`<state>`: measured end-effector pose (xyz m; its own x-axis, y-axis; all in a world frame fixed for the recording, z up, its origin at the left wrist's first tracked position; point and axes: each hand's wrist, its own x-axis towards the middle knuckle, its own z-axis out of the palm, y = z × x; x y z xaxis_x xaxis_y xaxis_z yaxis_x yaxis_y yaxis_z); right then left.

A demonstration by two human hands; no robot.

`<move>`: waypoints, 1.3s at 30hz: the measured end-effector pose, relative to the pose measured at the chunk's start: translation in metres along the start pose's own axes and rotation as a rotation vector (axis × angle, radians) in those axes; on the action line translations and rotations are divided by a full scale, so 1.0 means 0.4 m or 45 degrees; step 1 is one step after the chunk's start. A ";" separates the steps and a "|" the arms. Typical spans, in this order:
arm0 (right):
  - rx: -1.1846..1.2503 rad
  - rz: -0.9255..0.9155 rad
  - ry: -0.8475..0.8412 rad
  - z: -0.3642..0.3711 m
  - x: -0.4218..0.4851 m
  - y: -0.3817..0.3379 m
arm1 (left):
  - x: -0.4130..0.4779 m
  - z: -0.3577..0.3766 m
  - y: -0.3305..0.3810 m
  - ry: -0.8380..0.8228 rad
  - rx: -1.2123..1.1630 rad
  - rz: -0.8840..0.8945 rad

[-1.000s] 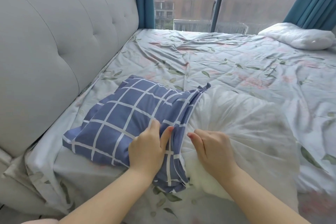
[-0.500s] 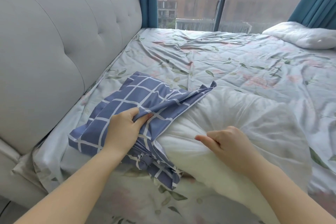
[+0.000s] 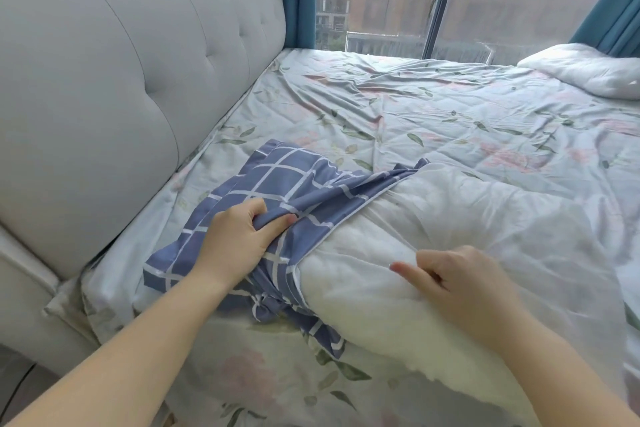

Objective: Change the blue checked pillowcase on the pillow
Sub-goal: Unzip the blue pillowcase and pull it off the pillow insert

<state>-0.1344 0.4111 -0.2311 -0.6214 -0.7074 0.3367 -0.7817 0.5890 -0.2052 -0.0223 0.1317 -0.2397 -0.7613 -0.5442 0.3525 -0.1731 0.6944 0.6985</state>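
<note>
Pillowcase (image 3: 277, 184), bunched left of centre on the bed (image 3: 415, 107), half off the pillow (image 3: 433, 236), should slide free if the left grip (image 3: 239, 243) clutching it pulls leftward while the right grip (image 3: 464, 284) pinching the pillow anchors it.

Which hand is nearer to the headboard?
Left. The left hand grips the pillowcase on the headboard side; the right hand grips the pillow, farther away.

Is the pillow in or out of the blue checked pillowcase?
Mostly out: the pillow lies bare, the pillowcase bunched over one end.
</note>
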 end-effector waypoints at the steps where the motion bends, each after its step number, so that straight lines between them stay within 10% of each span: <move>1: -0.028 -0.035 0.058 0.006 -0.001 -0.015 | -0.002 0.003 0.005 0.024 0.003 -0.019; 6: 0.176 -0.212 0.377 0.031 0.025 -0.083 | -0.013 0.014 0.033 0.081 0.002 0.000; 26: 0.041 -0.416 0.532 0.189 0.081 -0.151 | -0.001 0.105 0.061 -0.102 0.163 0.031; 39: 0.078 -0.295 0.257 0.084 0.068 -0.143 | 0.047 0.024 -0.023 0.040 0.203 0.150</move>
<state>-0.1084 0.3451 -0.2408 -0.4083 -0.7246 0.5552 -0.9067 0.3925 -0.1546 -0.0411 0.1195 -0.2454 -0.7628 -0.4675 0.4467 -0.1826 0.8185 0.5447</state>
